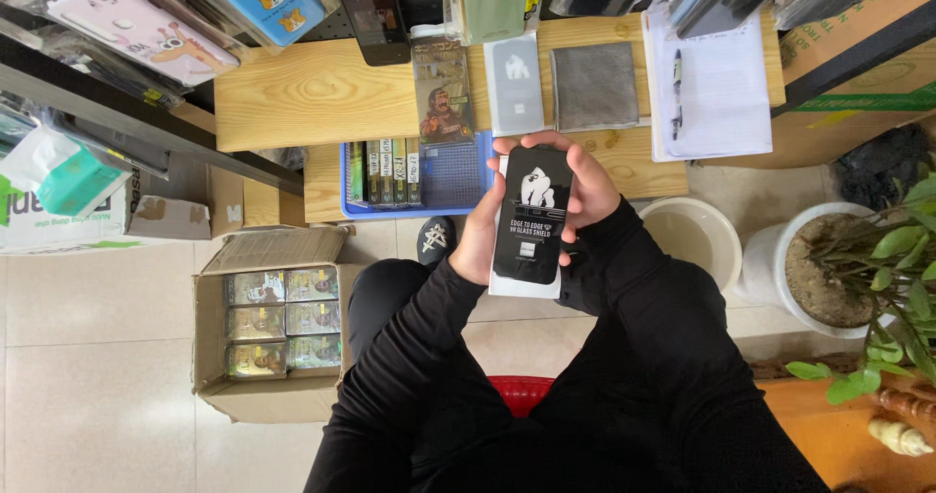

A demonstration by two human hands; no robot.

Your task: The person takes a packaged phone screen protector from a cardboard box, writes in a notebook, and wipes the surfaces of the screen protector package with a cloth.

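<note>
A light wooden bench (322, 93) stood over a tiled floor. Both grips, the left hand (480, 239) and right hand (585, 193), clasped a flat black rectangular screen-protector packet (531, 215). Just beyond lay a blue plastic tray (448, 176); left below, an open cardboard box (268, 322).

I see both hands wrapped around a black screen-protector packet (531, 215) backed by a white card, my left hand (478, 235) along its left edge, my right hand (590, 193) on its right. Just beyond the fingers sits a blue tray (444, 176) on the wooden table (312, 93); left of the left hand, an open cardboard box (268, 322)
</note>
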